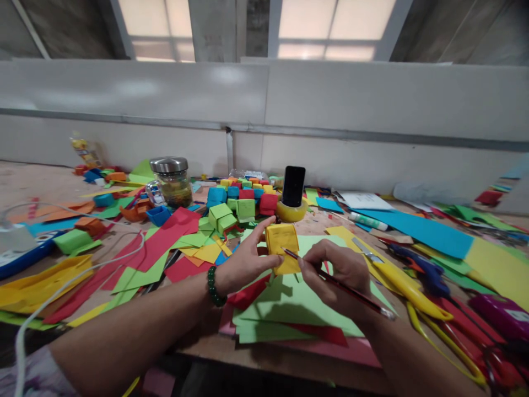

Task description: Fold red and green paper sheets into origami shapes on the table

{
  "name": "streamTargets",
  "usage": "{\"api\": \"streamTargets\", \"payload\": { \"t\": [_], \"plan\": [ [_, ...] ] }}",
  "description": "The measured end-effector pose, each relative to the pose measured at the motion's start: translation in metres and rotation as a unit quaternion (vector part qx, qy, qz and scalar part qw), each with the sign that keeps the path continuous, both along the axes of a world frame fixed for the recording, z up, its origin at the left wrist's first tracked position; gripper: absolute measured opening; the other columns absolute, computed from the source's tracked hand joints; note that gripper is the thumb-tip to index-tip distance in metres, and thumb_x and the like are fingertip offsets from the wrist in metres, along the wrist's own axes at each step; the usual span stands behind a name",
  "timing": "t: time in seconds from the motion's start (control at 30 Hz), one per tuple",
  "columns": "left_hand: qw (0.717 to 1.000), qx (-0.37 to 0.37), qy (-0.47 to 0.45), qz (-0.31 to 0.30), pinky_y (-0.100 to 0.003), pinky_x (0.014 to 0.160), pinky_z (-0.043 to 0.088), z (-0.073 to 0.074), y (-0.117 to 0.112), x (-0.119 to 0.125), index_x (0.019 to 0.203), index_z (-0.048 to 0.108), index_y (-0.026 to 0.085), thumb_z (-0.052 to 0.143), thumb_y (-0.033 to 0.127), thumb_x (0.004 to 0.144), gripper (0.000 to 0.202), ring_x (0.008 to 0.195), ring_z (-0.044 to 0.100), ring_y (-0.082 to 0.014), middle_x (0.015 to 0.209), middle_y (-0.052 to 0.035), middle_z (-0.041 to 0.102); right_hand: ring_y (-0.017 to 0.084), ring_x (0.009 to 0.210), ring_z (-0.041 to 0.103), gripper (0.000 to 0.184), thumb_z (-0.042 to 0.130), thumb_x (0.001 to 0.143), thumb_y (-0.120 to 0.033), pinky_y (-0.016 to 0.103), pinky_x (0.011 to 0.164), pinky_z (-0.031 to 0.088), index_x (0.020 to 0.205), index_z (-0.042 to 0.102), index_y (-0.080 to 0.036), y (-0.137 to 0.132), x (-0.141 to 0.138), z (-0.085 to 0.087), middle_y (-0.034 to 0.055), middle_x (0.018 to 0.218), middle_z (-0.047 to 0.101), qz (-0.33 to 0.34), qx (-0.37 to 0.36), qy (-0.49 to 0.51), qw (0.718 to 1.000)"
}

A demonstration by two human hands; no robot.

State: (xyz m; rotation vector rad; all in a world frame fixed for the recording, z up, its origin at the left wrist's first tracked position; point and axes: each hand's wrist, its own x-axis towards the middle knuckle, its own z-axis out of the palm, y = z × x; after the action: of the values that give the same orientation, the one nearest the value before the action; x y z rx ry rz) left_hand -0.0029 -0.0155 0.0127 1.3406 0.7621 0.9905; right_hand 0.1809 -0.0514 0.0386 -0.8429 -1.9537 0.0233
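My left hand (252,256) grips a small yellow paper box (282,238) by its left side, thumb in front. A wrist above it wears a dark green bead bracelet (215,286). In my right hand (341,273) is a dark pencil (351,292), its eraser end pointing down to the right. The pencil's tip meets or nearly meets the front of the yellow box; I cannot tell whether it touches. Beneath both hands lies a stack of light green paper sheets (297,306), with red and pink paper under it.
Folded paper cubes (221,216) stand behind my left hand. A phone (293,186) leans upright on a yellow tape roll (291,210). At left are a lidded glass mug (171,184) and a white cable (82,273); at right, yellow scissors (407,286), a blue glue gun (421,270) and a glue stick (368,221).
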Motion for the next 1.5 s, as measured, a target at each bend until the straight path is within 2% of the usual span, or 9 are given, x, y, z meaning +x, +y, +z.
{"api": "streamTargets", "payload": {
  "t": [0.17,0.57,0.83,0.97,1.13,1.5],
  "plan": [
    [1.0,0.012,-0.002,0.002,-0.043,0.092,0.051,-0.0024,0.0013,0.0002,0.148,0.027,0.024,0.069,0.015,0.071,0.088,0.11,0.06,-0.0272,0.135,-0.0136,0.052,0.008,0.045,0.05,0.016,0.059,0.079,-0.016,0.021,0.048,0.041,0.064,0.055,-0.02,0.0022,-0.0003,-0.0043,-0.0042,0.053,0.058,-0.005,-0.009,0.003,1.0],
    [1.0,0.022,0.002,0.003,-0.044,0.097,0.047,-0.0036,0.0007,0.0001,0.147,0.029,0.023,0.069,0.015,0.07,0.087,0.117,0.056,-0.0289,0.137,-0.0136,0.051,0.006,0.045,0.05,0.017,0.061,0.078,-0.012,0.018,0.047,0.04,0.066,0.053,-0.02,0.0038,-0.0022,-0.0055,-0.0052,0.055,0.057,-0.002,0.019,0.004,1.0],
    [1.0,0.001,-0.002,0.0,-0.043,0.091,0.051,-0.0017,0.0007,0.0,0.147,0.028,0.023,0.07,0.015,0.069,0.089,0.108,0.061,-0.0272,0.135,-0.0139,0.053,0.006,0.043,0.047,0.018,0.061,0.078,-0.014,0.019,0.046,0.039,0.064,0.052,-0.02,0.0013,0.0003,-0.0046,-0.006,0.052,0.054,-0.01,0.017,0.006,1.0],
    [1.0,-0.002,0.001,0.0,-0.042,0.088,0.052,-0.0018,0.0007,0.0003,0.147,0.028,0.023,0.069,0.015,0.069,0.088,0.104,0.062,-0.0259,0.133,-0.0135,0.053,0.006,0.045,0.05,0.017,0.062,0.079,-0.013,0.019,0.048,0.04,0.065,0.053,-0.02,0.002,-0.0004,-0.006,-0.0055,0.054,0.056,-0.014,0.016,0.01,1.0],
    [1.0,0.0,0.002,0.001,-0.041,0.087,0.052,-0.0006,0.0013,0.0005,0.147,0.029,0.023,0.068,0.014,0.069,0.088,0.104,0.062,-0.0258,0.133,-0.0133,0.054,0.006,0.045,0.05,0.017,0.062,0.078,-0.012,0.018,0.048,0.039,0.066,0.053,-0.019,0.0041,-0.0015,-0.0066,-0.0056,0.055,0.056,-0.003,0.014,0.001,1.0],
    [1.0,-0.011,-0.011,-0.004,-0.042,0.09,0.051,0.0016,-0.0018,0.0007,0.148,0.027,0.022,0.071,0.016,0.067,0.092,0.106,0.062,-0.0266,0.136,-0.0145,0.052,0.005,0.042,0.045,0.019,0.061,0.08,-0.014,0.017,0.044,0.036,0.065,0.051,-0.02,0.0026,-0.0011,-0.0048,-0.0068,0.051,0.053,-0.028,0.007,-0.003,1.0]
  ]
}}
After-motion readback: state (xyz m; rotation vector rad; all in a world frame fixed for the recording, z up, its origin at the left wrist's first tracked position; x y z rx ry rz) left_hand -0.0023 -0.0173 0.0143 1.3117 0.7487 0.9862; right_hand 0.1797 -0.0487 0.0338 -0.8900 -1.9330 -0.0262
